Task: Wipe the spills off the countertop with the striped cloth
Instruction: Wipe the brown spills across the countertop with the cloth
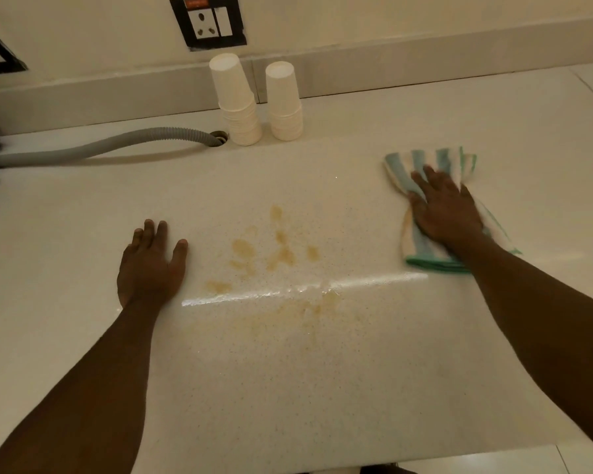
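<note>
Brownish spills (274,254) spot the middle of the pale speckled countertop (288,388), with a fainter smear below a bright streak of reflected light. The striped cloth (432,159), green, blue and cream, lies to the right of the spills. My right hand (445,213) presses flat on the cloth with fingers spread, covering its middle. My left hand (151,265) rests palm down on the bare counter just left of the spills, holding nothing.
Two stacks of upturned white paper cups (237,100) (283,100) stand at the back by the wall. A grey ribbed hose (100,148) runs from the left into a hole (220,136) in the counter. A wall socket (208,20) sits above.
</note>
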The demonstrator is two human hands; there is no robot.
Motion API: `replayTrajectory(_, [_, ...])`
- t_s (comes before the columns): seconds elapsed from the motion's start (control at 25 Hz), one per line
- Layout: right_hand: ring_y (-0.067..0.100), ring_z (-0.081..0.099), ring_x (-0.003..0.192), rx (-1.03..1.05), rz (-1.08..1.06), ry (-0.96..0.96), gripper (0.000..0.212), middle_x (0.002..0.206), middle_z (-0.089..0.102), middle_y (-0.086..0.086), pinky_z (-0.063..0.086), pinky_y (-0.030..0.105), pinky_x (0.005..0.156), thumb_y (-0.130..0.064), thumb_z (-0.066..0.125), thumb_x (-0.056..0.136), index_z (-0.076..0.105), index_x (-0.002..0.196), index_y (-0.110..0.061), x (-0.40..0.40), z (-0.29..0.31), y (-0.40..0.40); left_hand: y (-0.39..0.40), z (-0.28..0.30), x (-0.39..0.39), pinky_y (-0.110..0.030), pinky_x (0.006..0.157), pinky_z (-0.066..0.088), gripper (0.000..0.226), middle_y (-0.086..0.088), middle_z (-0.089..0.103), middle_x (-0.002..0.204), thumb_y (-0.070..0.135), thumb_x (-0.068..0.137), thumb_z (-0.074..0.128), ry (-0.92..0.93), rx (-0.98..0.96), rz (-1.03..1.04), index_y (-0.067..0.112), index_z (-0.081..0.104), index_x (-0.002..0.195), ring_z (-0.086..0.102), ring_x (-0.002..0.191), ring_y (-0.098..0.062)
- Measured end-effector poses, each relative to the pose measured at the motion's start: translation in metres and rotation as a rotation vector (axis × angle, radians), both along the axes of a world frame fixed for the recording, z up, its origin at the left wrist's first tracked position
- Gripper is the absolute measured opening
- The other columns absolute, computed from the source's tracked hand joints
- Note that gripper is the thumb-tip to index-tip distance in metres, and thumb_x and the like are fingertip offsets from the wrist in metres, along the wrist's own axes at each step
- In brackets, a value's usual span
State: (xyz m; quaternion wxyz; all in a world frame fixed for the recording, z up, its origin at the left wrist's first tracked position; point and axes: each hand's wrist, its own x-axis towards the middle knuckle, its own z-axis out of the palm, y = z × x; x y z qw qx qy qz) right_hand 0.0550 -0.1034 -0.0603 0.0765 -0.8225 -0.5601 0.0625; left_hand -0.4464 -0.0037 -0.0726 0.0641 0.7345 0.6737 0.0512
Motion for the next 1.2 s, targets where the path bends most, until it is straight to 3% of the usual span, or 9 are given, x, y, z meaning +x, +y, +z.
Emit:
replayTrajectory(0.16, [0.023, 0.011, 0.148, -0.019, 0.069, 0.005, 0.054, 0.162, 0.011, 0.002, 0.010, 0.050, 0.118, -0.042, 0.021, 0.100, 0.016, 0.151, -0.024, -0.064, 0.007, 0.055, -0.002, 0.000, 0.001, -0.039, 0.121, 0.009, 0.073, -0.003, 0.010, 0.164, 0.061, 0.093, 0.018, -0.009, 0.003, 0.010, 0.021, 0.016, 0.154, 0.008, 0.151, -0.021])
replayTrajectory(0.32, [0.020, 0.011, 0.148, -0.019, 0.429, -0.061, 0.054, 0.161, 0.012, 0.003, 0.008, 0.049, 0.117, -0.043, 0.019, 0.100, 0.014, 0.151, -0.025, -0.146, 0.005, 0.051, -0.003, 0.001, 0.001, -0.039, 0.121, 0.010, 0.074, -0.001, 0.011, 0.164, 0.062, 0.092, 0.017, -0.024, 0.009, 0.016, 0.022, 0.017, 0.154, 0.009, 0.151, -0.020])
replayTrajectory(0.48, [0.006, 0.002, 0.145, -0.020, 0.743, 0.008, 0.054, 0.160, 0.008, -0.010, 0.000, 0.039, 0.117, -0.055, 0.006, 0.098, 0.007, 0.149, -0.038, -0.135, -0.001, -0.002, -0.005, 0.003, 0.003, -0.038, 0.121, 0.011, 0.075, -0.002, 0.013, 0.164, 0.062, 0.092, 0.018, -0.029, 0.020, 0.021, 0.021, 0.019, 0.154, 0.010, 0.151, -0.020])
replayTrajectory(0.56, [0.011, 0.013, 0.146, 0.033, 0.665, -0.006, 0.053, 0.159, 0.019, -0.005, 0.010, 0.040, 0.116, -0.049, 0.014, 0.099, 0.015, 0.150, -0.034, -0.099, -0.002, 0.000, -0.005, 0.003, 0.003, -0.038, 0.120, 0.011, 0.071, -0.002, 0.013, 0.164, 0.059, 0.094, 0.021, -0.030, 0.034, 0.025, 0.021, 0.019, 0.154, 0.011, 0.151, -0.020])
replayTrajectory(0.64, [0.021, 0.022, 0.146, 0.043, 0.439, -0.027, 0.054, 0.159, 0.023, 0.001, 0.018, 0.046, 0.115, -0.045, 0.021, 0.098, 0.021, 0.149, -0.028, -0.069, -0.001, 0.023, -0.006, 0.003, 0.004, -0.037, 0.120, 0.011, 0.070, -0.001, 0.013, 0.164, 0.059, 0.095, 0.023, -0.026, 0.039, 0.028, 0.021, 0.019, 0.154, 0.011, 0.151, -0.019])
replayTrajectory(0.76, [0.023, 0.014, 0.147, -0.001, 0.177, -0.009, 0.054, 0.161, 0.015, 0.000, 0.012, 0.050, 0.117, -0.044, 0.023, 0.099, 0.020, 0.150, -0.027, -0.080, 0.002, 0.076, -0.006, 0.003, 0.004, -0.037, 0.120, 0.010, 0.072, -0.002, 0.013, 0.164, 0.060, 0.094, 0.022, -0.019, 0.044, 0.036, 0.021, 0.018, 0.154, 0.010, 0.151, -0.019])
replayTrajectory(0.84, [0.021, 0.008, 0.148, -0.041, 0.170, 0.011, 0.054, 0.162, 0.009, -0.001, 0.007, 0.049, 0.118, -0.044, 0.021, 0.100, 0.015, 0.151, -0.027, -0.118, 0.005, 0.104, -0.007, 0.004, 0.005, -0.037, 0.120, 0.010, 0.072, -0.002, 0.013, 0.164, 0.059, 0.094, 0.023, -0.020, 0.039, 0.035, 0.020, 0.019, 0.154, 0.011, 0.151, -0.020])
replayTrajectory(1.04, [0.019, 0.007, 0.148, -0.058, 0.503, -0.020, 0.055, 0.162, 0.007, -0.001, 0.006, 0.048, 0.118, -0.044, 0.018, 0.100, 0.010, 0.152, -0.028, -0.220, 0.009, 0.098, -0.007, 0.005, 0.007, -0.037, 0.121, 0.011, 0.069, -0.003, 0.014, 0.163, 0.056, 0.096, 0.026, -0.042, 0.042, 0.039, 0.019, 0.020, 0.154, 0.011, 0.151, -0.020])
replayTrajectory(1.2, [0.008, 0.001, 0.147, -0.054, 0.862, 0.009, 0.054, 0.160, 0.006, -0.011, -0.001, 0.040, 0.119, -0.054, 0.009, 0.098, 0.008, 0.149, -0.038, -0.204, 0.008, 0.039, -0.008, 0.008, 0.006, -0.038, 0.122, 0.011, 0.069, -0.002, 0.013, 0.163, 0.056, 0.097, 0.024, -0.061, 0.039, 0.038, 0.018, 0.019, 0.154, 0.010, 0.151, -0.019])
